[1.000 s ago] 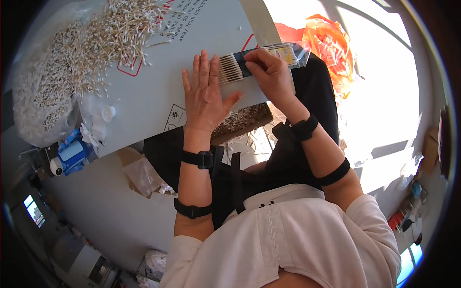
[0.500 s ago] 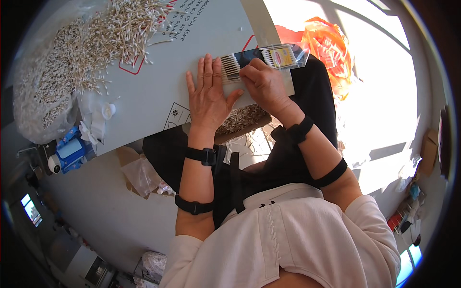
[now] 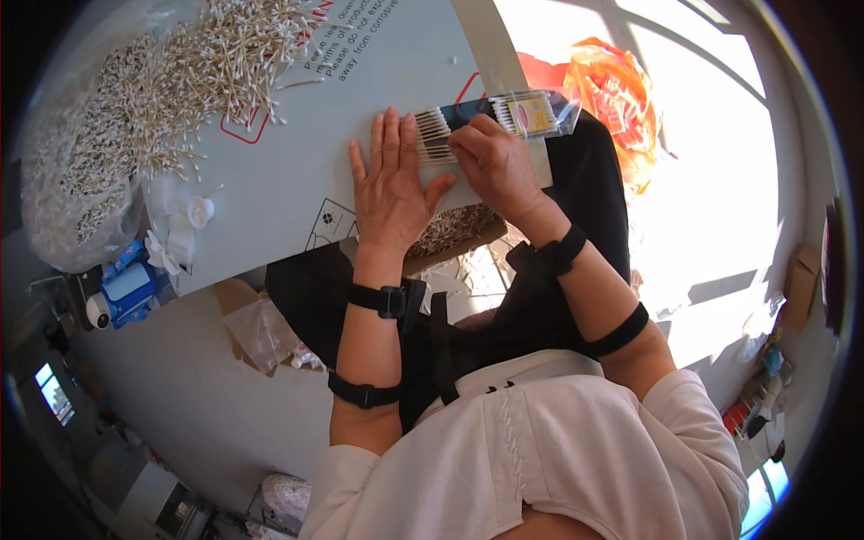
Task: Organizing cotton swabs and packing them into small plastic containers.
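My left hand (image 3: pixel 392 184) lies flat on the grey tabletop (image 3: pixel 279 180), fingers stretched out. Its fingertips reach the left end of a row of cotton swabs (image 3: pixel 433 135) lying side by side across a dark strip (image 3: pixel 466 112). To the right, my right hand (image 3: pixel 493 162) is closed with curled fingers, pressed over the near edge of the strip. What its fingertips hold is hidden beneath the hand. At the strip's right end, a clear plastic packet (image 3: pixel 531 114) with a yellow label contains more swabs and overhangs the table edge.
A big heap of loose swabs (image 3: pixel 243 54) spills from a clear bag (image 3: pixel 81 162) at the far left. Nearby are a white tape roll (image 3: pixel 200 212) and a blue-and-white pack (image 3: pixel 130 283). Below the table edge sits a box of swabs (image 3: pixel 450 229); an orange bag (image 3: pixel 612 99) stands right.
Both hands stay in nearly the same place over the swabs. The whole view has shifted very slightly.
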The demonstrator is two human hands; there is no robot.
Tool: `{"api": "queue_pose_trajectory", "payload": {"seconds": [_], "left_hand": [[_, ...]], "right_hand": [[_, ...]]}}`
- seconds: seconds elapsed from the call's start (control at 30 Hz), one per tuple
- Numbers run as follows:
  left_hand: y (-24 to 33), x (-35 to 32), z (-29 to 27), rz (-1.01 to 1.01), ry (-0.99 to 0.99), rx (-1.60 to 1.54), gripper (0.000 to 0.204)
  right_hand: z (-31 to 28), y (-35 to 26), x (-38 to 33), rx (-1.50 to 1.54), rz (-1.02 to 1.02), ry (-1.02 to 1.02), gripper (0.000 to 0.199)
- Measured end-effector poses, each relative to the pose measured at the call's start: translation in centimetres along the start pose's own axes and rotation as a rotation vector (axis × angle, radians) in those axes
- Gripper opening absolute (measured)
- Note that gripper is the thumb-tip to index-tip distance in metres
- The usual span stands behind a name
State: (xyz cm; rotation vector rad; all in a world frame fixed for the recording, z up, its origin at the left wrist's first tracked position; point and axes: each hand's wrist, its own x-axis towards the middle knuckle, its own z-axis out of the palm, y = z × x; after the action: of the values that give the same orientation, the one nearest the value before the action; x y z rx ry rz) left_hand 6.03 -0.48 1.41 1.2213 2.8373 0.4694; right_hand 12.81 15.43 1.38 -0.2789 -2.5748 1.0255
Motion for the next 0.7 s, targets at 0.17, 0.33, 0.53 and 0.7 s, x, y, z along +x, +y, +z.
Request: {"api": "queue_pose_trajectory", "payload": {"seconds": [0.17, 0.33, 0.53, 0.7], "left_hand": [[0.0, 0.0, -0.1, -0.009, 0.003, -0.005, 0.09], [0.0, 0.0, 0.0, -0.016, 0.004, -0.01, 0.089], [0.1, 0.0, -0.1, -0.018, -0.003, -0.006, 0.089], [0.1, 0.0, -0.1, -0.017, 0.0, -0.007, 0.089]], "right_hand": [[0.1, -0.4, 0.6, 0.073, 0.06, 0.054, 0.008], [0.2, -0.4, 1.1, 0.024, 0.046, 0.034, 0.011], [0.1, -0.3, 1.0, -0.014, 0.063, -0.02, 0.013], [0.1, -0.5, 1.3, 0.026, 0.081, 0.023, 0.015]]}}
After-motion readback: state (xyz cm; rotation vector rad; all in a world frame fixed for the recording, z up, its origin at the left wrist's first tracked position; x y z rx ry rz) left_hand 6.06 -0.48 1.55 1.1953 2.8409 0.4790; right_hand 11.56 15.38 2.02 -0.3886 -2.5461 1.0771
